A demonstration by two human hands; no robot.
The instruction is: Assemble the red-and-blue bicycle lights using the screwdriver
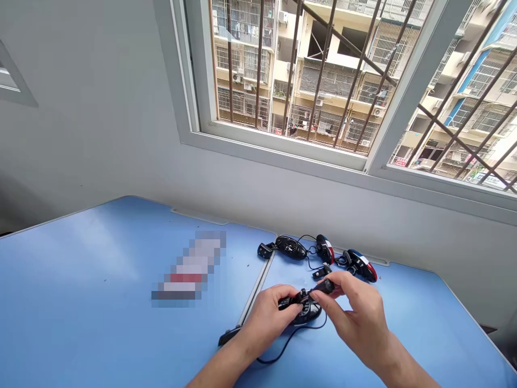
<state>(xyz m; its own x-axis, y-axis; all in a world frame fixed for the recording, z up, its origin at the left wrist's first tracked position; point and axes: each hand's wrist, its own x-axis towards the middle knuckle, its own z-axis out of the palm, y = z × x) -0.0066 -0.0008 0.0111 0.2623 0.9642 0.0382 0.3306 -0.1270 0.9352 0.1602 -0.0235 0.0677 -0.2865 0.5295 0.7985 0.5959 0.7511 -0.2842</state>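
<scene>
My left hand [274, 310] is closed on a black oval bicycle horn [310, 312] with a slotted grille, low over the blue table. Thumb and fingers pinch it near a small black clamp on its top. My right hand [359, 312] grips a short black-handled tool [326, 286], which looks like a screwdriver. Its tip points left at the clamp; whether it touches is hidden by the fingers. A thin black cable [278, 358] curves from the horn across the table and under my left wrist. A black part [229, 335] lies left of that wrist.
Behind my hands lie another black horn [291, 247], a small black bracket [265, 250] and two horns with red, white and blue fronts, one nearer [325, 250] and one to the right [362, 265]. A blurred patch [194, 264] covers something on the left. A table seam [258, 283] runs beside my left hand.
</scene>
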